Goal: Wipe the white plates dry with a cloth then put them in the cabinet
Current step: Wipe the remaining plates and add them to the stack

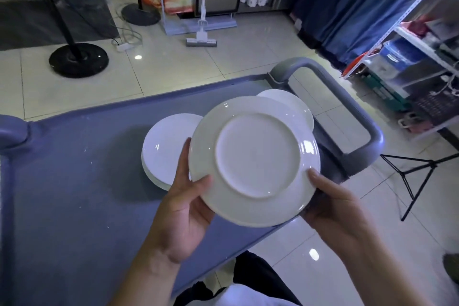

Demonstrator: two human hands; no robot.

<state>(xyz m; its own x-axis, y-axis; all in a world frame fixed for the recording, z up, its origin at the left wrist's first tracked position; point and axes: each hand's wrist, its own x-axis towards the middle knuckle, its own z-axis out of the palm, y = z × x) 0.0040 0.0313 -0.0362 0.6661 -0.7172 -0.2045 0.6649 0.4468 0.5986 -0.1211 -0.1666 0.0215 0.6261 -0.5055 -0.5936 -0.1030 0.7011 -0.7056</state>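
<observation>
The left hand (183, 208) and right hand (332, 208) are gripping a white plate (255, 159), bottom up; a plate stack (166, 149) is sitting at its 9 o'clock on the counter (74, 181).

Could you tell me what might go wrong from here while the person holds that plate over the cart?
1. The held plate, underside up and tilted, is gripped only at its rim by the left hand and right hand; it could slip, possibly onto the stack of plates.
2. It hangs near the cart edge, so a drop may hit the tiled floor.
3. Another plate sits close to the cart's edge and could be knocked off.
</observation>
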